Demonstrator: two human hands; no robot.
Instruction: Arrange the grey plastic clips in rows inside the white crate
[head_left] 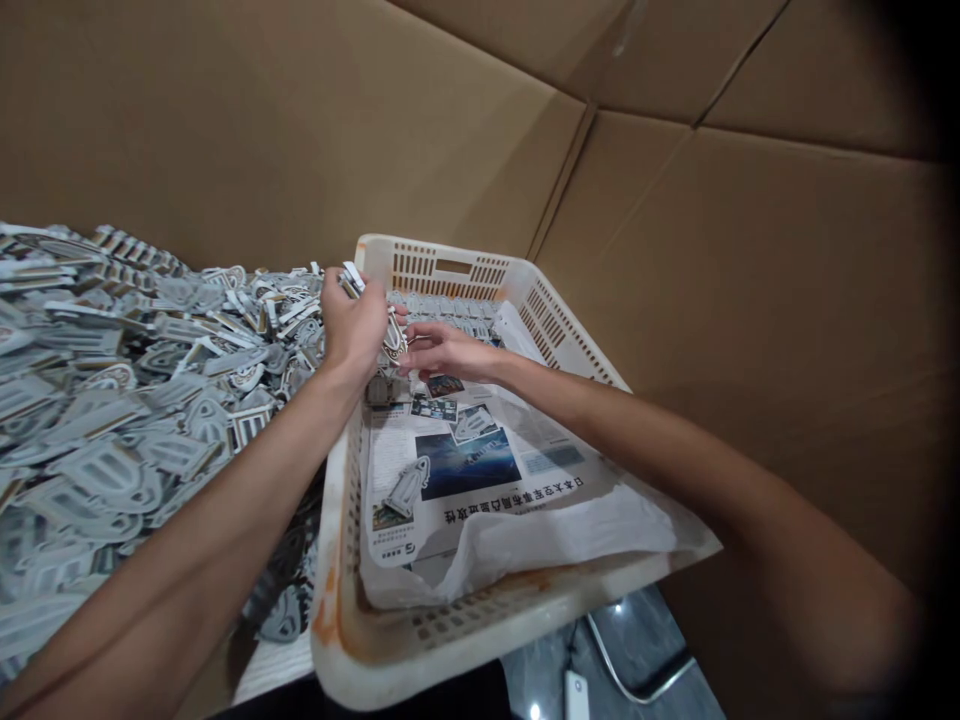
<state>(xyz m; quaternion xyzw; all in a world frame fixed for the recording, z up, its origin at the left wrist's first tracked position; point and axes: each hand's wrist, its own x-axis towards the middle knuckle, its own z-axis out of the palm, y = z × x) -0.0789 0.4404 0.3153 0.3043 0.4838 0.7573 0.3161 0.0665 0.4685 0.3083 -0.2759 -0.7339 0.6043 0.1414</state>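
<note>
My left hand [352, 325] is closed around a few flat white and grey slotted pieces [351, 279] with brown edges, their ends sticking out above the fingers. Between my two hands is a curved, pointed piece [394, 336] with a dark scroll pattern. The fingertips of my right hand [454, 356] pinch its lower end. Both hands are over the left side of a white plastic basket [337, 565]. Newspaper [480, 500] lines the basket, and a loose piece [407, 488] lies on it. More similar pieces [450, 308] stand in rows at the far end.
A large heap of similar pieces [112, 410] spreads along the left of the basket. Cardboard walls [300, 130] rise behind and to the right. White wrapping sheet [570, 535] folds over the basket's near side. Below are a grey shiny floor [645, 630] and a metal tube [611, 660].
</note>
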